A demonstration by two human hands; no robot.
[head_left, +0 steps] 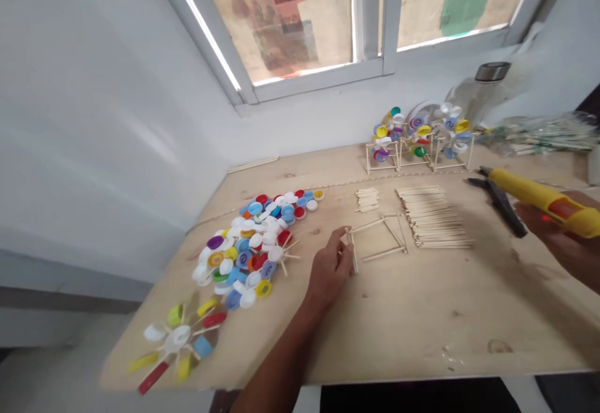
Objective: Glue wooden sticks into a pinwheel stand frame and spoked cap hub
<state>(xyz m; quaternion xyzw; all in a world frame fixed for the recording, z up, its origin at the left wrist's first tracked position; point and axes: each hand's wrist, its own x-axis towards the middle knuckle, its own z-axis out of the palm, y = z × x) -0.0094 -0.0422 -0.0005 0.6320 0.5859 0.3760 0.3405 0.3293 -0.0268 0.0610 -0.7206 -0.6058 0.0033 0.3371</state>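
My left hand (330, 269) pinches the left stick of a square frame of thin wooden sticks (379, 223) lying on the plywood board (422, 332). My fingers hide that frame's near left corner. At the right edge, my right hand (557, 232) grips a yellow hot glue gun (548, 204) in the air above the board, its tip pointing left. Nothing connects the gun to the frame. A dark tool (500, 205) lies on the board beneath the gun.
A stack of wooden sticks (434, 216) and a smaller bundle (367, 199) lie near the frame. Left of it are heaped plastic bottle caps (248, 244) and a cap pinwheel (178, 338). Cap-wheel stick frames (419, 141), a glass jar (478, 91) and a window stand behind.
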